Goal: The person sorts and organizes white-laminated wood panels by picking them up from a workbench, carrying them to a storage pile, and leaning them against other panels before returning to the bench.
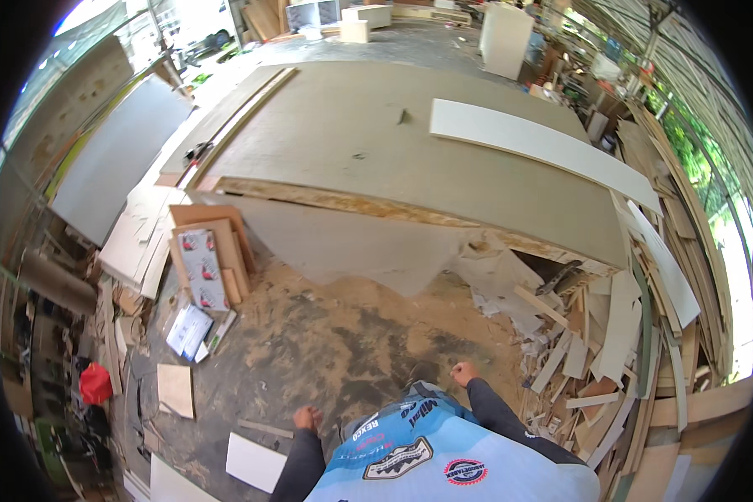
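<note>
White board (pixel 544 149) flat over the far right of the big brown-topped table (pixel 335 125), with one end out past the side edge, well apart from either hand. Down low, over the sawdust-strewn floor (pixel 368 322): left hand (pixel 307 417), loosely curled, and right hand (pixel 463 374), also curled, a little farther forward. No grip visible on anything. Cannot tell pressed fingertips from slightly parted ones; too small for that. Nearest the left hand, down on the floor: a narrow wooden strip (pixel 264 428) and, just beside it, a white panel (pixel 254 462), both untouched. Over on the right hand's side, a jumble of offcuts (pixel 576 360), heaped close to the near right corner of the table. Straight ahead, a pale sheet (pixel 335 238) draped down the front; up at the left end, a long wooden batten (pixel 243 125) and, next to it, a dark tool (pixel 197 153). Farther left, brown panels (pixel 236 251) propped on end together. Step in hand? Looks like a stance between handlings, at a guess, with nothing being worked. And the next move? For anything on the table, would call for a pace forward and a long reach; for strip or panel, a bend down to the left and then a wide spread of the fingers.
</note>
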The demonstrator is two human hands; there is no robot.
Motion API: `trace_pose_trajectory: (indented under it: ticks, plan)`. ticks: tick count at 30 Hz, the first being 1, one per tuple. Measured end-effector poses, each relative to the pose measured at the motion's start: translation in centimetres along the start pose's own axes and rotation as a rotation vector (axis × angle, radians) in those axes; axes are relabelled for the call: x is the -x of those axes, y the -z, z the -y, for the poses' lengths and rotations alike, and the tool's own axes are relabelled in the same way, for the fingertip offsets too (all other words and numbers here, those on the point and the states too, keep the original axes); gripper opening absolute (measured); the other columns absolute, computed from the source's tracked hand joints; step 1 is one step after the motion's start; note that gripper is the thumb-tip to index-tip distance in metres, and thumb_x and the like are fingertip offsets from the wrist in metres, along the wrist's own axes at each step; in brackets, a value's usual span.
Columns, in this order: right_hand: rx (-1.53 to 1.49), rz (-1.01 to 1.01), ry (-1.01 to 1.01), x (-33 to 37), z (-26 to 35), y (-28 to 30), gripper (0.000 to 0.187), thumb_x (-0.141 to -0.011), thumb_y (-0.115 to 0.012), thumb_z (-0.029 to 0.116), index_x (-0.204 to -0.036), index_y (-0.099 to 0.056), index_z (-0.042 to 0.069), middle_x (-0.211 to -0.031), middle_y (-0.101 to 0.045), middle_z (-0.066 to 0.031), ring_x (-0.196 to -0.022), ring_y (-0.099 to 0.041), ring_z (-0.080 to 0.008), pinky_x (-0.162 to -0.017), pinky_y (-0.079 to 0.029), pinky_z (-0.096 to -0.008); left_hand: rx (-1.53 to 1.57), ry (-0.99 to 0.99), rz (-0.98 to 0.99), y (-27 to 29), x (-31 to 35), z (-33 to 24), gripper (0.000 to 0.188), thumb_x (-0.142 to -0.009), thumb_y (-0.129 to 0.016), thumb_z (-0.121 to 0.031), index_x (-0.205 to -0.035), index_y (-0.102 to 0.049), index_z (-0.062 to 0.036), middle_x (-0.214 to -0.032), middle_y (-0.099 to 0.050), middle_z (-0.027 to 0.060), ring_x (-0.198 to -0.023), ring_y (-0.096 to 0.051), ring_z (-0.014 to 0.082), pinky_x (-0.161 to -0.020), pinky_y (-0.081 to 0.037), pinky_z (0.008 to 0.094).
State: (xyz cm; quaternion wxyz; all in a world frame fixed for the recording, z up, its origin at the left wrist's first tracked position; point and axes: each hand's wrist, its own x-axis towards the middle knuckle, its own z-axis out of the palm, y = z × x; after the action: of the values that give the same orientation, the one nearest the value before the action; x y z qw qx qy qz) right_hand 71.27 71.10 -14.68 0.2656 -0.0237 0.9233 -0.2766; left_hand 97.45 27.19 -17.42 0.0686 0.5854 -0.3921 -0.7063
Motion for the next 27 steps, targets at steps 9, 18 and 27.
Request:
trace_pose_trajectory:
  ticks: [9, 18, 27]
  plan:
    - [-0.566, -0.349, -0.288, -4.7, -8.9, 8.3, 0.012, -0.075, -0.062, 0.015, -0.078, -0.067, 0.005, -0.075, -0.065, -0.0126, -0.062, -0.064, -0.0217, -0.060, -0.050, -0.0325, -0.100, -0.260, 0.516, -37.1, 5.4, -16.4, 0.032, -0.084, -0.056, -0.018, -0.111, -0.051, 0.0000, -0.094, -0.062, 0.0131, -0.084, -0.063, 0.0260, -0.069, -0.050, 0.0349]
    - [-0.817, -0.211, -0.298, -5.5, -10.8, 4.6, 0.013, -0.080, -0.057, 0.010, -0.075, -0.065, 0.002, -0.064, -0.063, -0.0100, -0.054, -0.061, -0.0196, -0.048, -0.048, -0.0305, -0.260, -0.585, 0.610, -68.1, 1.6, -27.0, 0.026, -0.080, -0.057, -0.015, -0.100, -0.058, 0.0022, -0.089, -0.062, 0.0093, -0.076, -0.059, 0.0177, -0.063, -0.048, 0.0290]
    - [-0.728, -0.332, -0.719, -11.1, -3.2, 14.1, 0.018, -0.076, -0.061, 0.016, -0.082, -0.068, 0.001, -0.068, -0.065, -0.0104, -0.060, -0.064, -0.0200, -0.054, -0.051, -0.0314, -0.825, -1.156, 0.247, -89.1, -7.7, -35.0, 0.050, -0.071, -0.065, -0.020, -0.112, -0.052, 0.0057, -0.114, -0.055, 0.0219, -0.107, -0.052, 0.0322, -0.091, -0.041, 0.0363]
